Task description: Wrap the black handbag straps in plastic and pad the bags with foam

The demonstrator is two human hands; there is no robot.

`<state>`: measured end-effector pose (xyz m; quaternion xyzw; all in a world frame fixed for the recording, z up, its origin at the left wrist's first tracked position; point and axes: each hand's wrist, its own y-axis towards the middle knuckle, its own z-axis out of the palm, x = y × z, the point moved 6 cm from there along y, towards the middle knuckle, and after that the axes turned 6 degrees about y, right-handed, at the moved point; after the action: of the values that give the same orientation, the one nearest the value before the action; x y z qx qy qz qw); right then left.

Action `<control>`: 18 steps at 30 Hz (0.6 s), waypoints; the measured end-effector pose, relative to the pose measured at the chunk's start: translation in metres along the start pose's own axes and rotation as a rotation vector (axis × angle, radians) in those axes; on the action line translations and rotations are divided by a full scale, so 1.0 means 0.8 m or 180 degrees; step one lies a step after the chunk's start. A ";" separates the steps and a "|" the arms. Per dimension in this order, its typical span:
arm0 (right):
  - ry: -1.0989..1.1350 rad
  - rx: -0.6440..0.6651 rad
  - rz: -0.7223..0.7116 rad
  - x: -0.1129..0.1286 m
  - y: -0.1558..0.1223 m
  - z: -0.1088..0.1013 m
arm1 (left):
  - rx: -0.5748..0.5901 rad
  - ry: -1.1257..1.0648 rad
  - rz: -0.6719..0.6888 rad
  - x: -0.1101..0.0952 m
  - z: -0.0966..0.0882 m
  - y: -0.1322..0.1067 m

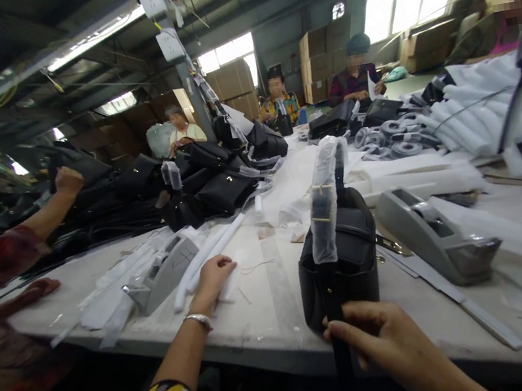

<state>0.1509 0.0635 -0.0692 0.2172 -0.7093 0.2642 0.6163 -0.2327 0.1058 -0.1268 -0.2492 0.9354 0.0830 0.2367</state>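
Note:
A black handbag stands upright on the table before me, its handle arched up and wrapped in clear plastic film. My right hand pinches the black strap that hangs down the bag's near side. A gold-coloured zip pull sticks out at the bag's right. Left of the bag, my left hand is low over the table with fingers curled together. Its fingertips are by a thin whitish sheet; whether they grip anything is unclear. White foam rolls lie just behind that hand.
Grey tape dispensers stand left and right. A metal ruler lies at right. Black bags are piled at back left, plastic-wrapped coils at back right. A co-worker's arm reaches in at left; several people sit across the table.

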 end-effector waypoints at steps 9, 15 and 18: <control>0.0108 0.0015 -0.0158 0.005 0.001 0.003 | -0.0577 -0.0303 0.0339 -0.042 -0.057 -0.029; 0.0124 -0.0088 -0.0195 0.010 0.001 0.009 | -0.0730 -0.0148 0.0595 -0.067 -0.076 -0.062; 0.0129 -0.0068 -0.0245 0.014 0.001 0.011 | -0.0573 0.0087 0.0568 -0.059 -0.063 -0.048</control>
<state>0.1418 0.0586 -0.0595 0.2323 -0.6906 0.2371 0.6426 -0.1971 0.0790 -0.0611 -0.1863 0.9458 0.1840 0.1922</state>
